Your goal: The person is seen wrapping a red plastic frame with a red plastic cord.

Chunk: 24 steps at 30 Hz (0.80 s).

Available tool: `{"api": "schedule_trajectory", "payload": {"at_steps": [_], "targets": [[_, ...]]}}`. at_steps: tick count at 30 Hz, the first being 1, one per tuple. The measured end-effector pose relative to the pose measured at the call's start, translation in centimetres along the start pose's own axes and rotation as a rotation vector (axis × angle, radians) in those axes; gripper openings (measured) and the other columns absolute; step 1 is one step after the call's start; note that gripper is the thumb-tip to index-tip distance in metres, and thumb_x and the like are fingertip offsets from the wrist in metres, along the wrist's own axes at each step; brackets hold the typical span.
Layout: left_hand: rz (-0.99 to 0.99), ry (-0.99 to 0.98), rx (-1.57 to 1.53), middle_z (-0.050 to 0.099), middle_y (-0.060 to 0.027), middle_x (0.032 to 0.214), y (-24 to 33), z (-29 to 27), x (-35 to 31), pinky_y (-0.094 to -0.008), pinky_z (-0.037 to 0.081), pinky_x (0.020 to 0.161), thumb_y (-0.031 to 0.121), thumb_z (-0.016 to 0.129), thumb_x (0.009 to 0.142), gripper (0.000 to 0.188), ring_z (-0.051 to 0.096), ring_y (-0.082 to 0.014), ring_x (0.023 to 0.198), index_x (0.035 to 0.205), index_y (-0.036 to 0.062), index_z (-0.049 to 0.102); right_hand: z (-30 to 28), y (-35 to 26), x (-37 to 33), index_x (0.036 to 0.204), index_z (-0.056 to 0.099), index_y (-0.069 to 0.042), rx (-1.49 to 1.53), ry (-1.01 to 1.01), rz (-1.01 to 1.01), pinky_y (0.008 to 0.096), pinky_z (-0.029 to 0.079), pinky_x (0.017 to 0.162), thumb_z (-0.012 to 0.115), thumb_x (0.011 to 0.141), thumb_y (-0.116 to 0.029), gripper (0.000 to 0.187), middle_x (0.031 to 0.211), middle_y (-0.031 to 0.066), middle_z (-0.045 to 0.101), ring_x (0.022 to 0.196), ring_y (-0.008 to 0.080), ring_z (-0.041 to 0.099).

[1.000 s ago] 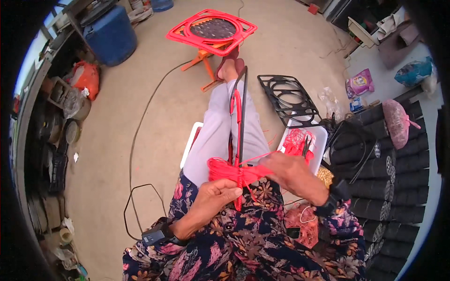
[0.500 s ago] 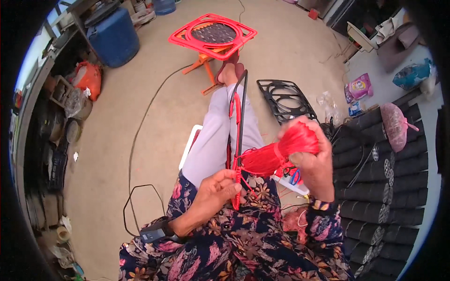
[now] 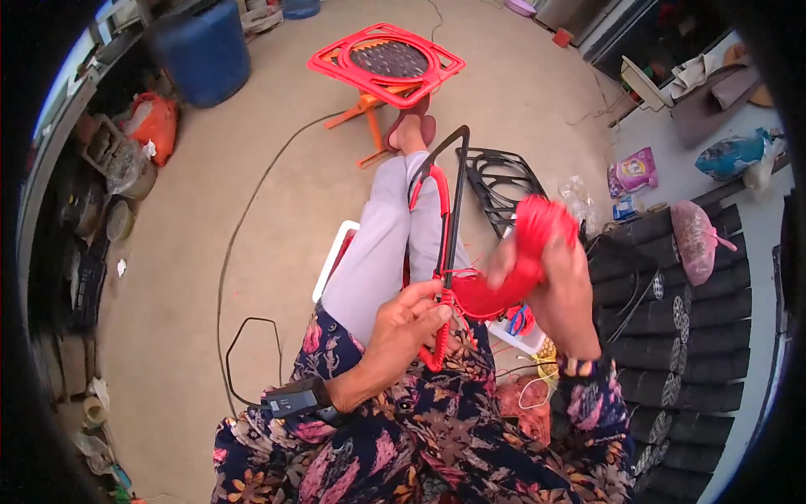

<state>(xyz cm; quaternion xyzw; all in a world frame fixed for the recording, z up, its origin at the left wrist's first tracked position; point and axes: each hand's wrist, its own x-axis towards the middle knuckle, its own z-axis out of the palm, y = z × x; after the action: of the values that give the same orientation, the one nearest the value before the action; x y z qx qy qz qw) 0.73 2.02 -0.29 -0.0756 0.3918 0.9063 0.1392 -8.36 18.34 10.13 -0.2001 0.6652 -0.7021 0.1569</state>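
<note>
A black frame (image 3: 454,220) stands edge-on over my lap, its lower end and part of its inner ring wrapped in red cord. My left hand (image 3: 405,329) pinches the frame's wrapped lower side between thumb and fingers. To the right, my right hand (image 3: 561,281) grips a thick bundle of red cord (image 3: 502,296), its top blurred by motion. Strands run from the bundle to the frame's bar just above my left fingertips. How the cord loops behind the bar is hidden.
Ahead, a red-wrapped square frame (image 3: 437,65) lies on an orange stand (image 3: 367,107) near my feet. A bare black frame (image 3: 495,172) lies to the right of my legs. Under them is a white tray (image 3: 529,339) with scissors. Stacked black rolls (image 3: 697,336) line the right side.
The black frame has turned slightly, showing more of its face, and shifted right with my left hand. My right hand has tilted the red cord bundle more upright beside the bar.
</note>
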Motion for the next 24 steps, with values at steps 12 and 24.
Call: {"api": "schedule_trajectory", "payload": {"at_steps": [12,24], "targets": [[0.009,0.028,0.027,0.065,-0.0087,0.087,-0.1,0.1,0.4,-0.0231,0.052,0.054,0.01,0.058,0.094,0.04,0.065,-0.014,0.065,0.128,-0.0037,0.043,3.8,-3.3,2.2,0.104,0.048,-0.002,0.403,-0.046,-0.139,0.0353,0.046,0.072,0.037,0.1,-0.046,0.045,0.08,0.0056,0.051,0.069,0.0172,0.053],[-0.01,0.052,0.065,0.066,-0.0108,0.083,-0.9,0.4,0.8,-0.0291,0.055,0.054,0.01,0.059,0.093,0.027,0.067,-0.0196,0.064,0.117,0.0011,0.052,3.9,2.9,3.9,0.119,0.049,0.0,-0.01,0.268,-0.148,0.0306,0.051,0.079,0.05,0.098,-0.038,0.044,0.096,0.0084,0.061,0.085,0.0175,0.063]]}}
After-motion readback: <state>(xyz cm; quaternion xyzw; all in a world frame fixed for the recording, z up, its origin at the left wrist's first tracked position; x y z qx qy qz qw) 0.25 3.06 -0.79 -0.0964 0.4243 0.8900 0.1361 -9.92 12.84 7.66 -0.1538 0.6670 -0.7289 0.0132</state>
